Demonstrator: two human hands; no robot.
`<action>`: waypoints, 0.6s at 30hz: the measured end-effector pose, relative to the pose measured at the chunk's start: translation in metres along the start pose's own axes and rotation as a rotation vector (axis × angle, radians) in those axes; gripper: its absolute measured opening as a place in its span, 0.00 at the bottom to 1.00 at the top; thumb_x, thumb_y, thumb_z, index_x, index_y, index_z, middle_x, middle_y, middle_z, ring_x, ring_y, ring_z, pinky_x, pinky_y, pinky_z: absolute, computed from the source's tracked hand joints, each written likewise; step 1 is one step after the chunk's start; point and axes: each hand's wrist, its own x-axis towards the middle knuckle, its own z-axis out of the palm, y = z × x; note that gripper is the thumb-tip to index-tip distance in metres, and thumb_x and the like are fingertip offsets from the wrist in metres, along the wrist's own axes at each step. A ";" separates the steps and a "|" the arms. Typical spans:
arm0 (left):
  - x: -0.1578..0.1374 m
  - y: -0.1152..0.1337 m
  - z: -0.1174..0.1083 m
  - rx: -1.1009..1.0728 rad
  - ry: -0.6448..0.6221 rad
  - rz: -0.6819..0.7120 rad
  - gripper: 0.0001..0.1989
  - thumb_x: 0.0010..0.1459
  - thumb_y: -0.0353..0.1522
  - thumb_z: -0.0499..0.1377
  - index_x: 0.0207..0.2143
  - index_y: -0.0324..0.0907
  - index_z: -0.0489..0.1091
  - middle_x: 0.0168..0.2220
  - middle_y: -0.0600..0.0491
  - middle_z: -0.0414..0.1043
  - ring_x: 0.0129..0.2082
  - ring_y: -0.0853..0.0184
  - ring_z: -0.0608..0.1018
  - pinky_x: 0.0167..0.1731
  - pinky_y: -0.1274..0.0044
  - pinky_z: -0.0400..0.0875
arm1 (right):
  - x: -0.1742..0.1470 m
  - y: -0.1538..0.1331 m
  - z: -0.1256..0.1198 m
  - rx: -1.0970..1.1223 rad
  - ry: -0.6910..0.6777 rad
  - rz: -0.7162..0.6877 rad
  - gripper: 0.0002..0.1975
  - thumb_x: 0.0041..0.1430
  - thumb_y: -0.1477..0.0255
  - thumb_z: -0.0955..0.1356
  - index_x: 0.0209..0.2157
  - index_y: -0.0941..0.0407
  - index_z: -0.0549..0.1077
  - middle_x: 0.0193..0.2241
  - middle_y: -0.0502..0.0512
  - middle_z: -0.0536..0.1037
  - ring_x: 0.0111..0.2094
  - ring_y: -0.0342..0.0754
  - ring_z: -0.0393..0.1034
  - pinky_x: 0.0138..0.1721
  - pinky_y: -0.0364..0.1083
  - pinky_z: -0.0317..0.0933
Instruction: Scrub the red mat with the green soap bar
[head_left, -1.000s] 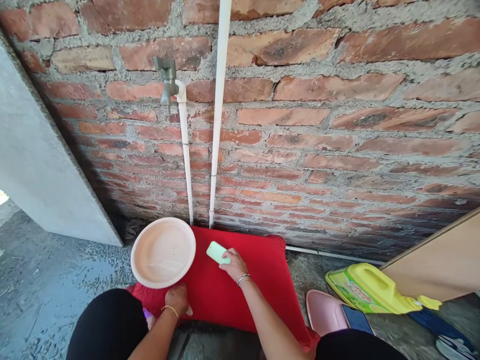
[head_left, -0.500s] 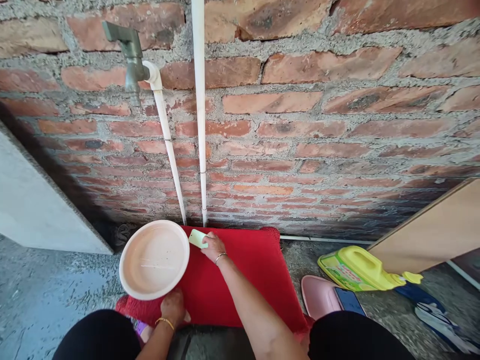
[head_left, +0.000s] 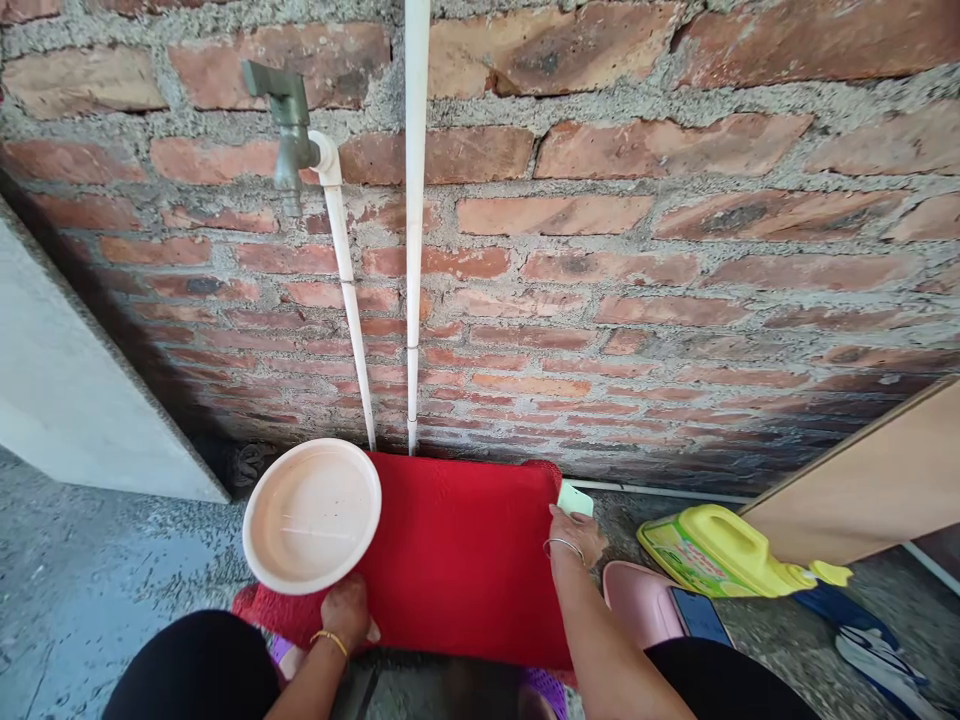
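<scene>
A smooth red mat (head_left: 465, 560) lies spread before me, with rough red pile showing at its left end and far right corner. My right hand (head_left: 579, 533) is closed on a pale green flat piece (head_left: 575, 499) at the mat's right edge; whether this is soap or a scraper I cannot tell. Near the front left, my left hand (head_left: 347, 612) is closed on the mat's near edge, its fingers partly hidden. Just beyond it stands a pale pink basin (head_left: 313, 515) on the mat's left part, with a little water in the bottom.
A brick wall (head_left: 555, 270) rises behind, with a tap (head_left: 289, 135) and white pipes (head_left: 414, 300). To the right are a pink scoop-like container (head_left: 637, 600), a phone (head_left: 699, 613) and a yellow jug (head_left: 720, 550) on its side. Boards lean at both sides.
My right hand has swept from beside the basin to the mat's right edge, carrying the pale green piece. My left hand stays at the near edge. The view has shifted slightly.
</scene>
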 end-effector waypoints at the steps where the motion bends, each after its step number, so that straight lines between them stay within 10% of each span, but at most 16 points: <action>1: -0.001 0.000 -0.001 -0.001 -0.005 -0.006 0.24 0.39 0.23 0.64 0.43 0.37 0.69 0.43 0.45 0.77 0.48 0.59 0.76 0.46 0.75 0.70 | -0.006 -0.004 0.004 0.009 0.012 0.039 0.16 0.49 0.62 0.69 0.36 0.58 0.75 0.36 0.64 0.72 0.34 0.55 0.68 0.33 0.51 0.56; 4: -0.002 0.001 -0.002 0.005 -0.005 -0.006 0.23 0.39 0.22 0.63 0.42 0.38 0.69 0.43 0.45 0.77 0.48 0.59 0.76 0.46 0.74 0.70 | -0.041 -0.033 0.026 0.047 -0.055 0.025 0.20 0.46 0.59 0.71 0.38 0.58 0.74 0.37 0.62 0.71 0.37 0.55 0.67 0.36 0.50 0.58; 12: 0.005 -0.001 0.002 0.004 0.002 0.002 0.25 0.36 0.23 0.64 0.42 0.38 0.69 0.44 0.44 0.76 0.48 0.58 0.76 0.44 0.74 0.70 | -0.184 -0.123 0.086 0.118 -0.517 -0.661 0.12 0.41 0.70 0.73 0.32 0.52 0.74 0.36 0.50 0.69 0.37 0.47 0.66 0.40 0.44 0.58; 18: 0.007 -0.001 0.002 -0.019 -0.012 -0.021 0.26 0.34 0.24 0.67 0.41 0.38 0.70 0.43 0.43 0.77 0.47 0.58 0.77 0.44 0.74 0.70 | -0.179 -0.122 0.075 -0.025 -0.560 -0.693 0.13 0.41 0.69 0.74 0.33 0.51 0.75 0.36 0.50 0.70 0.36 0.45 0.65 0.39 0.43 0.56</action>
